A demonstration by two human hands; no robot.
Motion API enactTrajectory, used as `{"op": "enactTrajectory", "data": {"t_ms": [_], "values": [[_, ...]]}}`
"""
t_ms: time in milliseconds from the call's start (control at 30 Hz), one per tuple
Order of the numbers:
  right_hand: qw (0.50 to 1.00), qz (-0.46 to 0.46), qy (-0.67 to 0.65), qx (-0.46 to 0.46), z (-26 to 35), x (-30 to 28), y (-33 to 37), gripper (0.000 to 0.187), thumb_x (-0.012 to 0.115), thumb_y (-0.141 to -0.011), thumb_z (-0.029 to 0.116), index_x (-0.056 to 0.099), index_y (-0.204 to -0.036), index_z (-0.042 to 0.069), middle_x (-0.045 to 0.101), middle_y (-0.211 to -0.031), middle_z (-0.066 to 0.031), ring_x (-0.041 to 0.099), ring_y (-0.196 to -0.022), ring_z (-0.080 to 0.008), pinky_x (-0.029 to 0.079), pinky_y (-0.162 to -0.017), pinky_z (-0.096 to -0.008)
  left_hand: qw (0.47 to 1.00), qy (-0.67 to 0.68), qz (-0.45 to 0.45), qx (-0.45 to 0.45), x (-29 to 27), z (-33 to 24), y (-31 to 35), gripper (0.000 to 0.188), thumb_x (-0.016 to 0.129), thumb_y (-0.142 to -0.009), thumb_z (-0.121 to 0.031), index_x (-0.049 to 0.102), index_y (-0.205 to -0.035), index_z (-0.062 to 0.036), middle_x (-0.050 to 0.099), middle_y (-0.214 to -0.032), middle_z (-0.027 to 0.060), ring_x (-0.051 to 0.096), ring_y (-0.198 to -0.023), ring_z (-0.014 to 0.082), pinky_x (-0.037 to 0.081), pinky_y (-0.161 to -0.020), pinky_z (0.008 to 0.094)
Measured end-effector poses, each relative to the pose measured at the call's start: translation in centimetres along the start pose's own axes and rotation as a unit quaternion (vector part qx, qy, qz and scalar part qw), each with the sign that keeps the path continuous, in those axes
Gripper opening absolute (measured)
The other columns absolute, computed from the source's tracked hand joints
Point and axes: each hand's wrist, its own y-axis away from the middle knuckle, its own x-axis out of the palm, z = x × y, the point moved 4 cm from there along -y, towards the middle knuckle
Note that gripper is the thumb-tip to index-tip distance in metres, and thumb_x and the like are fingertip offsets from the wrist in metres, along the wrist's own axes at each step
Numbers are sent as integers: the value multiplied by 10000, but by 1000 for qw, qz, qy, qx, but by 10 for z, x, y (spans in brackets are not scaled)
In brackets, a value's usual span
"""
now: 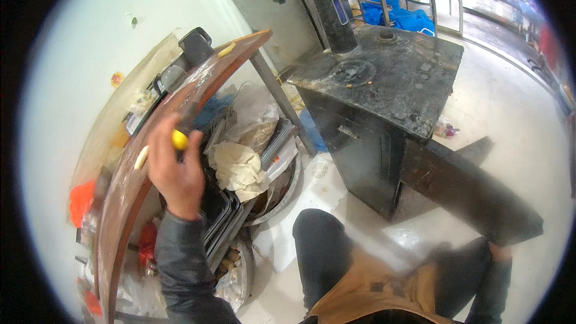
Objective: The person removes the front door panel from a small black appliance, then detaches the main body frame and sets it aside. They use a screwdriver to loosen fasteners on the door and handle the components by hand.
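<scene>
Raised over the brown wooden tabletop (135, 175), my left hand (173, 171) has its fingers and thumb around a small rounded yellow object (179, 140); its kind is unclear. The hand is slightly blurred. Beside the fingers lies a pale, finger-shaped piece (141, 157), and a similar yellowish piece (227, 50) rests at the table's far end. Only a bit of my right hand (499, 252) shows at the lower right, by my knee and below the end of a dark board (471, 189). The board hides its fingers.
Ahead stands a dirty black cabinet (414, 63) carrying a black column-like device (334, 21). Under the table are cream cloth (239, 171), stacked dark trays (225, 219) and plastic bags. A black container (196, 46) stands along the wall; blue bags (399, 15) lie behind the cabinet.
</scene>
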Motion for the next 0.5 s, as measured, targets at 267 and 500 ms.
{"op": "enactTrajectory", "data": {"t_ms": [267, 500], "values": [[997, -4, -33, -72, 65, 24, 45, 366, 678, -985, 328, 655, -1124, -10, 694, -1029, -95, 649, -929, -195, 533, -848, -333, 980, 169, 84, -60, 1, -88, 44, 489, 817, -790, 39, 654, -1250, 3, 677, -1177, 200, 680, -1083, 354, 539, -943, 385], [987, -29, -26, -155, 160, 40, 97, 368, 678, -981, 343, 648, -1083, -9, 691, -951, -81, 658, -855, -173, 543, -787, -310, 977, 199, 56, -51, 0, -117, 31, 436, 788, -847, -2, 658, -1264, 2, 691, -1201, 182, 674, -1117, 332, 520, -984, 395]]}}
